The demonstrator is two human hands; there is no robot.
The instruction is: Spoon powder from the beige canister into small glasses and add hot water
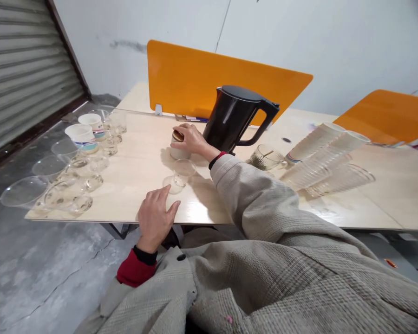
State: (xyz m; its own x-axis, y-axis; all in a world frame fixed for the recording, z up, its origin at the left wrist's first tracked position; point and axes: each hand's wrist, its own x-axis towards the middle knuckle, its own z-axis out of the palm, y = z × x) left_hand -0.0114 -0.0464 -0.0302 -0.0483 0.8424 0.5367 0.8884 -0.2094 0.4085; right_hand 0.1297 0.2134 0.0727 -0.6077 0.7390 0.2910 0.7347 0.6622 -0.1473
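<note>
My right hand (191, 138) reaches over a small whitish jar (180, 153), its fingers closed around the top, where a brown lid (178, 135) shows. Part of the jar is hidden behind the fingers. In front of it stands a clear plastic cup (185, 172), with nothing visible inside. Close to that cup, my left hand (156, 215) hovers by the table's front edge, fingers stretched and thumb apart, holding nothing. Just right of the jar is a black electric kettle (226, 118) with its lid down.
At the table's (132, 157) left end stand several clear cups (64, 195) and two paper cups (81, 136). Right of the kettle, a glass cup (270, 157) holds dark leaf-like bits. Stacked paper cups (315, 141) and stacked plastic cups (341, 180) lie beyond. An orange divider (184, 76) rises behind.
</note>
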